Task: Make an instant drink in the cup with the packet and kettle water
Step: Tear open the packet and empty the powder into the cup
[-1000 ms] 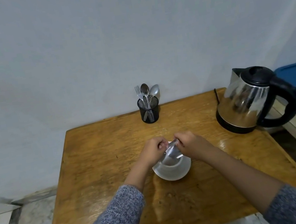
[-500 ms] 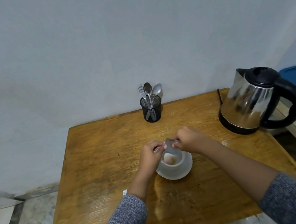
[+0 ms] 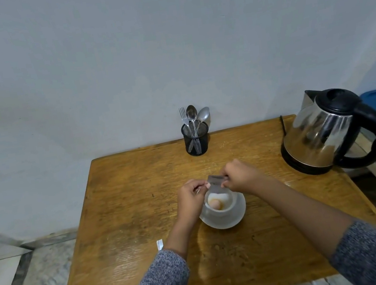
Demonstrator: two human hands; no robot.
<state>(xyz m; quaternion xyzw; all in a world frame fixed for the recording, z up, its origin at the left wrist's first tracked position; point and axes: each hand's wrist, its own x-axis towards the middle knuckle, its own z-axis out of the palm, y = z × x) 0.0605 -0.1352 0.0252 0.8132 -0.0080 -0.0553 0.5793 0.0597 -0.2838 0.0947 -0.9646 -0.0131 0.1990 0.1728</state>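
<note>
Both your hands are pinched shut on the packet (image 3: 216, 182), which hangs tilted just above the cup (image 3: 219, 205): your left hand (image 3: 190, 197) grips its left edge, your right hand (image 3: 240, 174) its right edge. The cup stands on a saucer (image 3: 238, 215) near the middle of the counter (image 3: 129, 200), with pale powder and a brownish lump inside. The kettle (image 3: 323, 135) stands at the counter's far right corner, well apart from the cup. A black mesh holder (image 3: 196, 141) with a fork and spoons sits at the back edge. A small white scrap (image 3: 159, 245) lies beside your left sleeve.
</note>
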